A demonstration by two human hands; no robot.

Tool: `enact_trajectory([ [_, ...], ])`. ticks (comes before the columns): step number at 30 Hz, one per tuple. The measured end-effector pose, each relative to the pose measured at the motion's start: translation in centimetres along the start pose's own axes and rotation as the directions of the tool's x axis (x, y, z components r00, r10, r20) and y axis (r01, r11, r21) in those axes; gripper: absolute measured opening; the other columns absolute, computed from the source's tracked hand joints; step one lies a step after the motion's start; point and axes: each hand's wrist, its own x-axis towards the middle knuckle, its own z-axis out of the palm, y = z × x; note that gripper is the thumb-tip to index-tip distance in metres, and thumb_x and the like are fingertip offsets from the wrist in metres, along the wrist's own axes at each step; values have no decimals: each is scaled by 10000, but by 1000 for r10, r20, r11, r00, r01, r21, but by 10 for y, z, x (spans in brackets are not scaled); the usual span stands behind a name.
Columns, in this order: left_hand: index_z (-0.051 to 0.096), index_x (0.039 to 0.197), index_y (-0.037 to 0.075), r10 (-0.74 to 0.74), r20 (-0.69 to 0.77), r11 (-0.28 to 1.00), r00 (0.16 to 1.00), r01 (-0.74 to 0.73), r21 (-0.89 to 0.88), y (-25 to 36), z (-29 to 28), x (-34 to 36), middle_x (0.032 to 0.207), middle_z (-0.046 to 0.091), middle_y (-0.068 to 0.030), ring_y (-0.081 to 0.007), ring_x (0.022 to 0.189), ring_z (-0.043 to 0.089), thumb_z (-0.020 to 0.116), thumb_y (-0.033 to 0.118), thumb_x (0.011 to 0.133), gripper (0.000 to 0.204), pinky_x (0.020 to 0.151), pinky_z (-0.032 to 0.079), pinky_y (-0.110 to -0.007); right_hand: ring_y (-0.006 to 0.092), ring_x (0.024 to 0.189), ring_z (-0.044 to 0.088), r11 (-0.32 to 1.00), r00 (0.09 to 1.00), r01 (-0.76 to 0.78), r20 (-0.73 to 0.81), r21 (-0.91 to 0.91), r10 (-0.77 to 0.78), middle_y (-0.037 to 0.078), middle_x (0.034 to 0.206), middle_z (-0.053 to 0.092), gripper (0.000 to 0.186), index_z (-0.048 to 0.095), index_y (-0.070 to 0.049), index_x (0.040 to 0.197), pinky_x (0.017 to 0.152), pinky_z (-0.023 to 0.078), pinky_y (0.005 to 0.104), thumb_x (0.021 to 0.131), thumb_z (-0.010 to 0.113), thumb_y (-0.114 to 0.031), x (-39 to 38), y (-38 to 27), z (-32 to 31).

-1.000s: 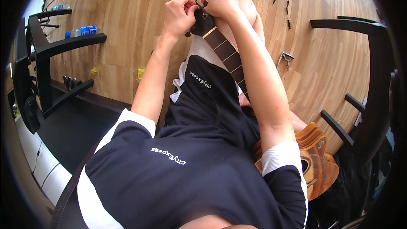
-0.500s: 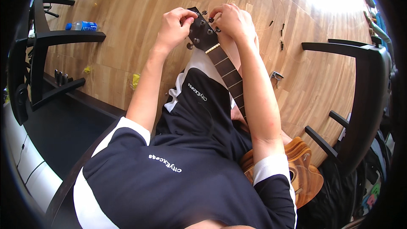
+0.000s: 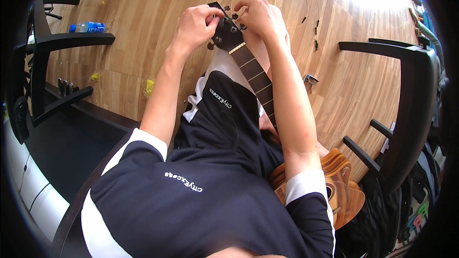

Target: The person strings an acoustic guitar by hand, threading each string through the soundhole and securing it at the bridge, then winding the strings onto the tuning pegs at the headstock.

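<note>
A guitar lies slantwise across my lap, its wooden body [image 3: 347, 199] at the lower right and partly under my right arm. Its fretted neck [image 3: 255, 74] runs up to a black headstock [image 3: 228, 37] fitted with metal posts and tuning pegs. Over the headstock's upper left edge, my left hand [image 3: 195, 26] is closed in a pinch; what it pinches, if anything, is too small to see. On the other side, my right hand [image 3: 262, 17] has its index finger and thumb apart beside a dark tuning peg [image 3: 234, 16]. No strings show along the fretboard.
Thin clear string curls on the wood floor beyond my right hand, near small dark pieces [image 3: 316, 45]. A capo-like metal clamp [image 3: 311, 80] lies right of my forearm. Black chair legs [image 3: 76, 41] stand left and right. A water bottle [image 3: 88, 27] and yellow scraps [image 3: 150, 87] are at left.
The right finger and thumb have parted from the tuning peg they were on. My left hand stays at the headstock edge, still pinched. The whole view has shifted slightly.
</note>
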Motion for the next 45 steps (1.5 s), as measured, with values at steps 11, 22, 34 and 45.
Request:
enact_trajectory([
  [11,743,944,57,-56,-274,998,960,46,-44,-21,14,4,741,626,-91,-198,634,614,686,124,848,130,624,510,-322,334,1037,626,987,998,40,-34,-157,-46,134,925,731,289,768,-60,874,938,481,396,855,617,-306,16,1,29],
  [22,721,919,25,-88,-267,991,960,57,-120,-20,25,-15,744,641,-88,-164,632,617,700,120,854,117,612,510,-307,264,1046,619,992,982,-81,175,96,63,45,974,741,196,776,-207,855,910,485,340,686,690,-161,17,-4,10],
  [34,697,886,-3,-49,-179,996,983,35,-81,-6,29,-2,759,666,-92,-158,647,615,699,165,875,168,628,501,-302,270,1106,586,986,996,76,52,-147,-69,54,1018,734,214,789,-243,927,955,451,372,770,656,-188,15,-2,25],
  [45,694,858,11,-54,-210,993,976,30,-114,-5,33,-1,781,650,-118,-223,708,632,700,142,850,132,672,513,-344,326,787,693,986,988,43,-150,163,-18,153,755,703,197,786,-155,800,777,554,387,714,609,-139,21,8,24],
])
